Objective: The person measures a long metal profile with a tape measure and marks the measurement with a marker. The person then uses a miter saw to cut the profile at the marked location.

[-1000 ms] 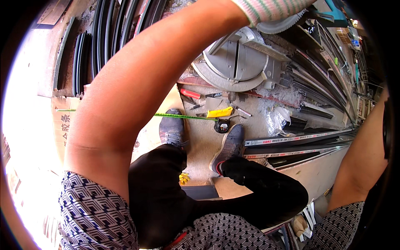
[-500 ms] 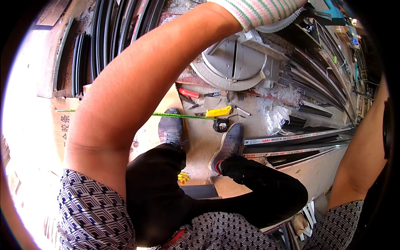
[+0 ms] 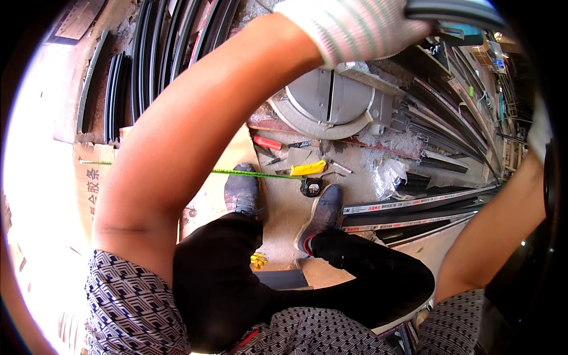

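My left hand (image 3: 378,29), in a white knitted glove with pale stripes, is raised at the top of the view. It is closed at a dark grey ribbed profile strip (image 3: 455,10), close to the camera. The glove hides part of the grip. My right hand (image 3: 539,130), also in a white glove, shows only partly at the right rim; its fingers are hidden. Below my left hand lies the round grey metal table of a mitre saw (image 3: 302,100). A black tape measure (image 3: 311,187) rests by my shoes, its green blade (image 3: 254,173) pulled out leftward.
A yellow utility knife (image 3: 308,168), a red-handled tool (image 3: 267,142) and a marker (image 3: 341,167) lie on the floor. Dark profiles (image 3: 148,59) stand at the upper left. More long strips (image 3: 414,204) lie at the right, beside crumpled clear plastic (image 3: 389,177). Cardboard (image 3: 231,148) lies underfoot.
The dark grey profile has come into view at my left hand. That hand has moved slightly left and lower, showing more of the glove. My right forearm has shifted inward, and its glove now shows.
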{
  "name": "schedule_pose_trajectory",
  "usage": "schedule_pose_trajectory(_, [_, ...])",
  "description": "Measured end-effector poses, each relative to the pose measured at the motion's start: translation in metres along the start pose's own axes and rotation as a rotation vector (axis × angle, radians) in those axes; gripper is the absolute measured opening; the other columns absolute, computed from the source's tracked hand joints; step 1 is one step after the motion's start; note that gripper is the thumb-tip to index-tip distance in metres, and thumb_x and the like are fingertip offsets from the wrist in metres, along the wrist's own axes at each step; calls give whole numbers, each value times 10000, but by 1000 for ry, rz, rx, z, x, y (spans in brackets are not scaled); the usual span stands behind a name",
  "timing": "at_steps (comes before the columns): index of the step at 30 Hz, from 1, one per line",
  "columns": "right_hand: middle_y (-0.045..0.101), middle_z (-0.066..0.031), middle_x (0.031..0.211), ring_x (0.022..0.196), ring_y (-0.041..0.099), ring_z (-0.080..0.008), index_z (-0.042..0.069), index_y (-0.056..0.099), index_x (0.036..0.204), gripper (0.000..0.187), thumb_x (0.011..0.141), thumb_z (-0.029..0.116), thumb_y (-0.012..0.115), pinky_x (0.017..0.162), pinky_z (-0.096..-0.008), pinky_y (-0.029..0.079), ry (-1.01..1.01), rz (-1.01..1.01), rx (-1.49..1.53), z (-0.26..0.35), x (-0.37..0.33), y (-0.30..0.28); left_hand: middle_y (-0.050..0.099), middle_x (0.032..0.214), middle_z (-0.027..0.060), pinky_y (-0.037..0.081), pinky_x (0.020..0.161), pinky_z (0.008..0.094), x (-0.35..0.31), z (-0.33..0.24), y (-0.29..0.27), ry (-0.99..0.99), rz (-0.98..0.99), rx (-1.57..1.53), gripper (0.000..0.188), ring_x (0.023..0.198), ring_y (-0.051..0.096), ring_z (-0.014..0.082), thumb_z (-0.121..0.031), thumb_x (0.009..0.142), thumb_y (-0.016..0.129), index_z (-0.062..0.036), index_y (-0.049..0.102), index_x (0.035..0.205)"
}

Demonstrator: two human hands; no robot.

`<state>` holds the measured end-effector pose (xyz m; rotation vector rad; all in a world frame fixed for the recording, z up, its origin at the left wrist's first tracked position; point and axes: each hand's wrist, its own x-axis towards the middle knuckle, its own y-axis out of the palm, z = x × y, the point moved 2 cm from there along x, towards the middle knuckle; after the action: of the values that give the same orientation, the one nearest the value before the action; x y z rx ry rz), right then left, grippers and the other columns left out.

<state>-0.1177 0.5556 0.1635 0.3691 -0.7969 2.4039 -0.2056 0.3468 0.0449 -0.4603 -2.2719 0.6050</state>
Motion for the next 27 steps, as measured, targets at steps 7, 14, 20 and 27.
schedule_pose_trajectory(7, [711, -144, 951, 762, 698, -194, -33, 640, 1132, 524, 1005, 475, 642, 631, -299, 582, 386, -73, 380, -56, -120, 20, 667, 844, 156, 564, 710, 456, -79, 54, 7, 88, 320, 352, 379, 812, 699, 380, -258, 788, 834, -74, 589, 1012])
schedule_pose_trajectory(14, [704, -121, 957, 740, 678, -199, 35, 608, 1171, 415, 999, 402, 696, 598, -311, 518, 690, -240, 661, -151, -187, 6, 647, 869, 155, 546, 714, 460, -140, 112, 3, 56, 515, 477, 329, 827, 678, 370, -203, 802, 785, -50, 589, 1018])
schedule_pose_trajectory(20, [701, -68, 990, 741, 632, -165, 97, 625, 1184, 343, 992, 364, 722, 590, -290, 460, 792, -224, 713, -182, -196, 17, 661, 924, 148, 554, 738, 452, -161, 140, -1, 33, 568, 513, 347, 872, 675, 373, -210, 818, 775, -45, 606, 1073])
schedule_pose_trajectory(27, [689, -25, 930, 685, 642, -167, 123, 657, 1064, 178, 979, 247, 752, 539, -274, 459, 926, -290, 816, -222, -198, 39, 657, 925, 153, 548, 764, 456, -173, 158, 7, 1, 591, 546, 372, 883, 667, 376, -198, 808, 784, -47, 596, 1092])
